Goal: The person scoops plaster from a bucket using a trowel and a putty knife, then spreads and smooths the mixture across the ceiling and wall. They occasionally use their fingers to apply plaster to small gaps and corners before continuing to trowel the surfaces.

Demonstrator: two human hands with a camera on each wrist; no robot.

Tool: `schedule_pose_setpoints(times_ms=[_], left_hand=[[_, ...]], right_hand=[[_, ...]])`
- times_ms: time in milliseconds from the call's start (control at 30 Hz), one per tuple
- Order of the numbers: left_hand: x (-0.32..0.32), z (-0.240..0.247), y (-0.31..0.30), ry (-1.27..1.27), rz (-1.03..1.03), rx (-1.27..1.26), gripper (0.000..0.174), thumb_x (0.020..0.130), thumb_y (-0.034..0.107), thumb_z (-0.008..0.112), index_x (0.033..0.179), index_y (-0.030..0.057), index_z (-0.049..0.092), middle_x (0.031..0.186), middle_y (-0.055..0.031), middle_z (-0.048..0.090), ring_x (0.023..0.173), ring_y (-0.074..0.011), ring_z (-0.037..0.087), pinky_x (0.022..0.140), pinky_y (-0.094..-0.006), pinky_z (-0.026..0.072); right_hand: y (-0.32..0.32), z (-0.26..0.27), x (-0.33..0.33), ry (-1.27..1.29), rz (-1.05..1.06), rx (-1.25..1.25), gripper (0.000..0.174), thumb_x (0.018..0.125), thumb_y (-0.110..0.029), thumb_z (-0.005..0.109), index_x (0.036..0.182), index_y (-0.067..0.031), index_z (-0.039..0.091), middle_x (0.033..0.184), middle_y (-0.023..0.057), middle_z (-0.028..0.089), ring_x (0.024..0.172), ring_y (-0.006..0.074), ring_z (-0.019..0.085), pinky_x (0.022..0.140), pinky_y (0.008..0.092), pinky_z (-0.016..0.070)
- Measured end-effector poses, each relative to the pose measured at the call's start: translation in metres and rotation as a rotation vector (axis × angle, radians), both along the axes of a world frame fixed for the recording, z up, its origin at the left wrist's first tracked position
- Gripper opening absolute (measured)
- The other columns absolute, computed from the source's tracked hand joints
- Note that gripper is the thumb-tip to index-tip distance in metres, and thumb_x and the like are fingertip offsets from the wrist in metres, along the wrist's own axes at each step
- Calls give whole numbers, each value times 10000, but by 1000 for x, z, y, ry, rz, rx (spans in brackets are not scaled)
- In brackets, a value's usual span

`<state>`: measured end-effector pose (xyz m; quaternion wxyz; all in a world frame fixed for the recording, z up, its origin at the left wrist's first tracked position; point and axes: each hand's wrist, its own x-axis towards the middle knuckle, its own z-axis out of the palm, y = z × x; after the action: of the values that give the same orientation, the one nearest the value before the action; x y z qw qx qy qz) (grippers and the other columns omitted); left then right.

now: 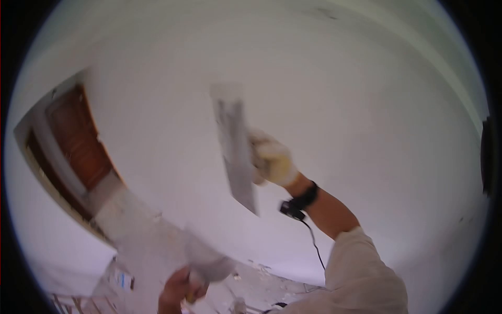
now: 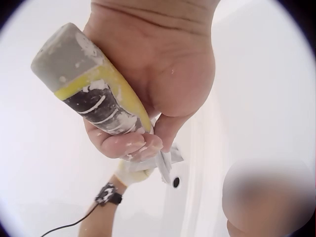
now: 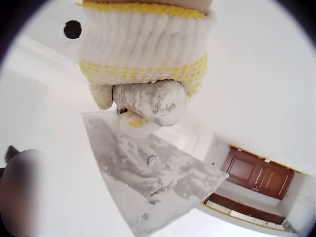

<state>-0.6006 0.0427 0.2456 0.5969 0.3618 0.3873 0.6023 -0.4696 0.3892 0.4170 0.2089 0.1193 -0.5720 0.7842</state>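
Observation:
My right hand (image 1: 272,159), in a white glove with yellow dots, grips the handle of a plastering trowel (image 1: 234,149). In the right wrist view the gloved fingers wrap the putty-smeared round handle (image 3: 165,103), and grey-white smears cover the blade (image 3: 148,168). The long blade stands nearly upright in front of the white wall (image 1: 340,115), blurred in the head view. Lower down, my bare left hand (image 1: 180,288) holds a putty knife with a wide blade (image 1: 209,259). Its grey, yellow and black handle (image 2: 98,89) lies in the curled fingers, spotted with white putty.
A brown wooden door (image 1: 78,138) stands in the wall to the left. The floor (image 1: 141,220) below is dusty and littered. A cable (image 1: 316,246) hangs from the camera on the right wrist. A dark object (image 1: 486,157) shows at the far right edge.

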Motion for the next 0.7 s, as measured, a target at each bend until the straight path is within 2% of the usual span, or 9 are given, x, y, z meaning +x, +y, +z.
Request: schedule_pose_setpoints(times_ms=[67,133,200,267,300,367,433,567,700], left_hand=[[15,70,39,46,-144,95,378,949,194,655,1216,-21,493,773,-42,546,603,-102,503,510,-254,412],[26,107,64,157,-176,100,344,947,140,633,1213,-28,495,760,-56,554,583,-104,506,503,-257,408],[-77,93,81,98,-111,101,355,939,118,631,1230,-37,499,746,-69,552,561,-127,506,496,-277,408],[-108,95,97,-158,-89,231,402,918,92,639,1264,-59,501,726,-101,555,522,-178,507,487,-317,405],[-122,85,105,-398,-102,289,436,905,87,651,1282,-72,500,722,-120,561,505,-206,508,484,-337,404],[-125,83,145,-377,-136,325,318,910,113,653,1147,-74,552,734,-166,614,483,-229,556,446,-362,449],[-115,71,121,-231,-34,299,292,945,158,653,1150,2,516,782,-116,557,531,-187,500,432,-286,394],[-145,51,105,-207,-89,309,273,950,143,643,1145,2,514,785,-100,533,516,-180,474,417,-289,384],[-169,10,55,-226,51,212,212,952,122,631,1107,19,528,779,-108,540,517,-188,490,422,-292,414]], right_hand=[[-27,-2,59,-69,84,-15,255,840,-124,610,1027,43,570,590,97,545,426,157,504,386,250,364],[-43,2,105,-289,35,233,235,820,-81,634,1011,48,589,621,110,575,450,137,498,400,240,340],[-9,-28,26,-469,-47,343,218,804,-63,664,998,27,622,654,74,587,528,119,528,444,254,370],[-4,-40,31,-670,-184,617,153,836,-118,692,940,-34,617,728,-12,560,679,95,560,564,288,428],[11,-59,30,-540,-305,761,130,875,-147,670,909,-38,607,718,-4,566,674,77,543,569,275,431],[41,-56,45,-401,-500,629,160,950,-213,617,987,-58,598,723,17,593,621,69,542,507,254,421],[16,-24,53,-20,-797,-27,250,1012,-291,549,1104,-59,557,731,37,611,553,73,536,439,227,394],[43,83,25,754,-1096,-89,301,1039,-312,497,1168,-40,509,847,93,628,518,104,532,403,230,385],[90,132,-3,915,-1127,-37,314,1034,-318,491,1219,-63,488,896,106,622,543,127,537,426,250,408]])
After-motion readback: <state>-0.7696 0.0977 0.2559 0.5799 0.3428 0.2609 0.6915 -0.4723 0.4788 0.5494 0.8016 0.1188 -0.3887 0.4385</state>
